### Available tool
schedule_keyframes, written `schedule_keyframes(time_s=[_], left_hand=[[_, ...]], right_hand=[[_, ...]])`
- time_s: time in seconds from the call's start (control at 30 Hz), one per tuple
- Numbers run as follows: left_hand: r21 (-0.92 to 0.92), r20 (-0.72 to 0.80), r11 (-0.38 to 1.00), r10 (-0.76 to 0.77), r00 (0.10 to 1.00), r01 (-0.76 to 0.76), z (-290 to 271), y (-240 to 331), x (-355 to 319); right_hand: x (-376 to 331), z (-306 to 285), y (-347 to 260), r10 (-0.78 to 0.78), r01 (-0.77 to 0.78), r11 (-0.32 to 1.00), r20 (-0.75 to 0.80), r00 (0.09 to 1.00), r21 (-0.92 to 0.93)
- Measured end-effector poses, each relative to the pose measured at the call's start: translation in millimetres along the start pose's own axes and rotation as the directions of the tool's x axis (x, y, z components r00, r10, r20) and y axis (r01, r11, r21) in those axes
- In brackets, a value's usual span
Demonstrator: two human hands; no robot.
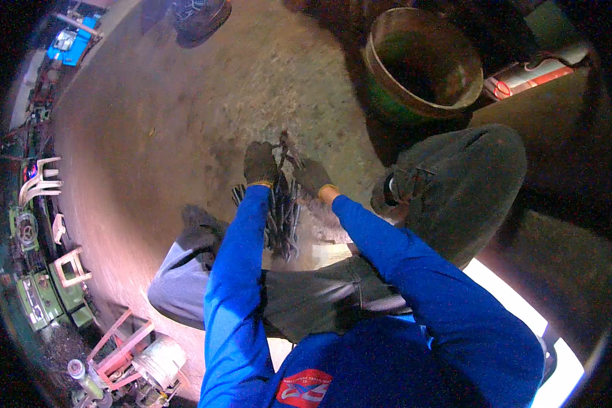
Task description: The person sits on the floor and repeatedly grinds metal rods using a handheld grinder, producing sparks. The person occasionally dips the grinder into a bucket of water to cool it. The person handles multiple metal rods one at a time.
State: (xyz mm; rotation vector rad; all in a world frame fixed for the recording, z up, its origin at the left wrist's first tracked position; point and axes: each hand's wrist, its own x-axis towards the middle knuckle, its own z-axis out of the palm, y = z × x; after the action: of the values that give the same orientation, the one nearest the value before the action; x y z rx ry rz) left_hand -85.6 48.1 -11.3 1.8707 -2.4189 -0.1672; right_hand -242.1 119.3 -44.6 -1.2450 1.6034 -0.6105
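Several dark metal rods [283, 228] lie in a loose bundle on the floor between my legs, roughly lengthwise. My left hand [258, 163], in a dark work glove with a yellow cuff, is closed at the far left end of the bundle; its fingers curl out of sight, so its hold is hidden. My right hand [311, 177], gloved alike, closes its fingers on thin dark metal pieces [289, 149] at the far end. These pieces stick up between the two hands. Dim light blurs their exact shape.
A large round bucket [370, 64] stands on the floor at the far right, beyond my right knee. Someone's dark shoe [200, 20] is at the far edge. Plastic chairs [42, 182], a green machine [44, 299] and a red metal frame [115, 347] line the left side.
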Motion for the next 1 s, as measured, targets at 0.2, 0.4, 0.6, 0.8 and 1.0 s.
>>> schedule_keyframes(time_s=[0.2, 0.4, 0.6, 0.8, 1.0], left_hand=[[-0.02, 0.011, 1.0, -0.021, 1.0, 0.021, -2, -4, -7], [0.034, 0.085, 0.997, -0.071, 0.994, 0.068, 2, -1, 8], [0.024, -0.023, 0.998, 0.061, 0.998, -0.06, 6, -9, 7], [-0.082, -0.052, 0.99, 0.113, 0.992, -0.117, 9, -22, 6], [-0.183, 0.129, 0.983, 0.002, 0.992, 0.022, 3, -2, 18]], right_hand=[[-11, -3, 1, 0.078, -0.076, 0.996, -0.062, 0.995, 0.046], [17, -14, -52, -0.085, 0.158, 0.958, -0.287, 0.954, 0.24], [10, -7, -10, 0.035, -0.035, 0.999, 0.092, 0.995, -0.003], [1, -8, -30, -0.056, 0.061, 0.997, -0.111, 0.992, 0.046], [17, -24, -57, -0.027, 0.058, 0.977, -0.152, 0.988, 0.207]])
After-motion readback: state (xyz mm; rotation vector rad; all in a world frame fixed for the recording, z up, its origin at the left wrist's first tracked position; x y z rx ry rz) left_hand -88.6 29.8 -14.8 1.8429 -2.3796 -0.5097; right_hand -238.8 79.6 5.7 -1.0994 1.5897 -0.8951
